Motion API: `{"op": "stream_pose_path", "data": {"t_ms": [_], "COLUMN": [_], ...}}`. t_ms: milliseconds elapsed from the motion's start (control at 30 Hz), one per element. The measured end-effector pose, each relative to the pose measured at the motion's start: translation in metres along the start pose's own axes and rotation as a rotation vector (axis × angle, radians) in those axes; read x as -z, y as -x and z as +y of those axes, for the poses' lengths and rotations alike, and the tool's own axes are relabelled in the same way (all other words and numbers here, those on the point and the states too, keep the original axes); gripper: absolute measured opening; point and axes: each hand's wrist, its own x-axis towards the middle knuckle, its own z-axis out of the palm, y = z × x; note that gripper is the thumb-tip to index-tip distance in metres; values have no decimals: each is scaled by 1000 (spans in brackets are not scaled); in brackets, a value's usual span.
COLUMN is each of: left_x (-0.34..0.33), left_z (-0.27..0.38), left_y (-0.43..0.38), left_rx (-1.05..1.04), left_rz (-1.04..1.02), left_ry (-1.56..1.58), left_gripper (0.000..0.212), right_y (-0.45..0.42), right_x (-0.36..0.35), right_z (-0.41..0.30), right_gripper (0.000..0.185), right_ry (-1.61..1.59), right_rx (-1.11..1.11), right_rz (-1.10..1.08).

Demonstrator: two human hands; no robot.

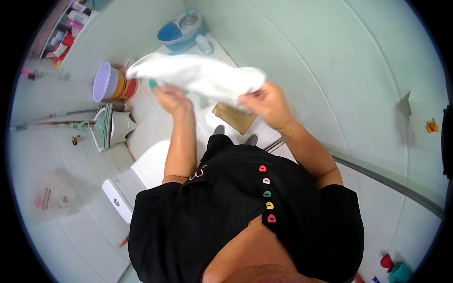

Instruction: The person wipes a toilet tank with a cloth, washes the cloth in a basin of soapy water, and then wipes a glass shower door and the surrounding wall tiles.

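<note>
A white cloth (201, 74), blurred by motion, is spread in the air before me. My right hand (267, 106) grips its right end between thumb and fingers. Near the cloth's lower left edge is my left hand (173, 97), also blurred; whether its fingers hold the fabric cannot be made out. Part of a green object (153, 85) shows just beyond the left hand. Below the cloth, a brown wooden board (234, 117) lies on the tiled floor by my feet.
A white toilet (152, 162) stands at the left. Stacked basins (104, 83), mops (106, 125) and a blue mop bucket (171, 33) with a white bottle (204, 45) are farther off. A metal door track (385, 180) runs at the right.
</note>
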Motion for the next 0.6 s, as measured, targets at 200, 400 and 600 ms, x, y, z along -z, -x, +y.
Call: {"op": "stream_pose_path", "data": {"t_ms": [200, 400, 600], "left_x": [-36, -63, -146], "left_z": [-11, 25, 86], "left_y": [-29, -118, -242], "left_rx": [-276, -474, -796], "left_rz": [-415, -500, -326], "left_ry": [-455, -1048, -2379], "left_gripper": [22, 20, 19], "right_y": [-5, 96, 174], "right_x": [13, 148, 193], "right_z": [2, -21, -143], "right_gripper": [29, 17, 36], "right_ry": [871, 1344, 1266], "right_rx": [-288, 467, 583], "right_rz": [-209, 1423, 2378]}}
